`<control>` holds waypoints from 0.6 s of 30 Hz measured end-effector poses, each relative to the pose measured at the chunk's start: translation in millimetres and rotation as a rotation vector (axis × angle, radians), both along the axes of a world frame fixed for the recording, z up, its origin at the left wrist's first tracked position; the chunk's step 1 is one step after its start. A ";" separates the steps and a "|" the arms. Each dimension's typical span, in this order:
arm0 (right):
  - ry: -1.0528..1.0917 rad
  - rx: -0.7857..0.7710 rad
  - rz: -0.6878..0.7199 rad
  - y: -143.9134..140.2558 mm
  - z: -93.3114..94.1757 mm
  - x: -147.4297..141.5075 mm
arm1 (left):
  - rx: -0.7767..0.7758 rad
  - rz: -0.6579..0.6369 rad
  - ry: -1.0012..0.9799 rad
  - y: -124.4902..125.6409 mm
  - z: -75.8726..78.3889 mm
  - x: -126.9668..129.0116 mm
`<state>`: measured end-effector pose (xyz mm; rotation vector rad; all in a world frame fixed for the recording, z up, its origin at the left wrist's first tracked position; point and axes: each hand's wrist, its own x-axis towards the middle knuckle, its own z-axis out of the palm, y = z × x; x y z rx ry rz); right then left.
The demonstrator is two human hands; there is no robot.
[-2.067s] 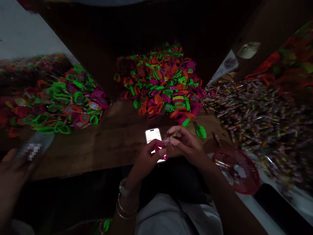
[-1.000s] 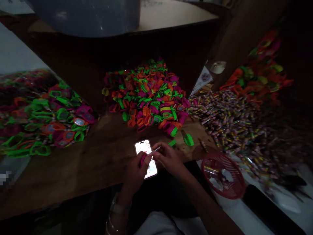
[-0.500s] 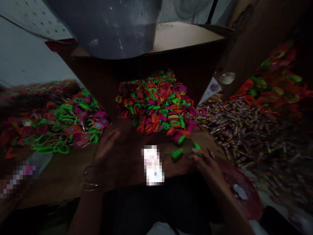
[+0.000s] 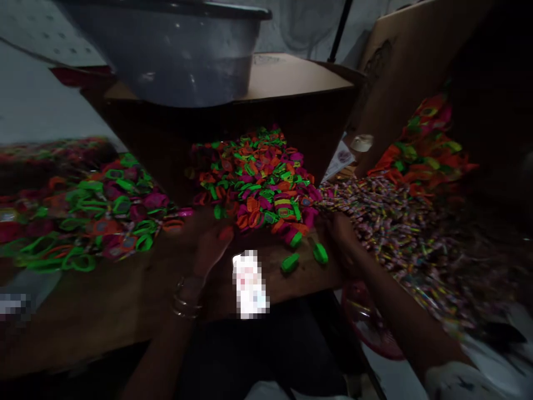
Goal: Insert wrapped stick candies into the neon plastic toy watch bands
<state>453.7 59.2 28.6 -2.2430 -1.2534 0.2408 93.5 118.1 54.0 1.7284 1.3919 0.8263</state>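
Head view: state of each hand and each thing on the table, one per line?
left hand: open, reaching into the near edge of the middle pile
right hand: at the edge of the wrapped sticks, grip unclear
middle pile of toy watches: loose heap
left pile of toy watches: loose heap, blurred
wrapped sticks: spread heap
phone: flat, screen lit
red basket: partly hidden by the right arm

Wooden table point(image 4: 125, 311): toy watch piles point(image 4: 258, 178), candy heap point(image 4: 395, 222), phone point(image 4: 250, 284).
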 end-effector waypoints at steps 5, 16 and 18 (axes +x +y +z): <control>-0.103 -0.031 0.045 5.0 5.4 -14.8 | -0.179 -0.064 -0.121 -32.0 -0.3 3.3; -0.181 -0.053 0.077 -21.6 9.5 -24.0 | -0.394 -0.185 -0.462 -56.2 4.9 30.6; -0.215 -0.096 0.064 -13.9 10.5 -16.0 | -0.415 -0.169 -0.486 -60.9 4.7 31.2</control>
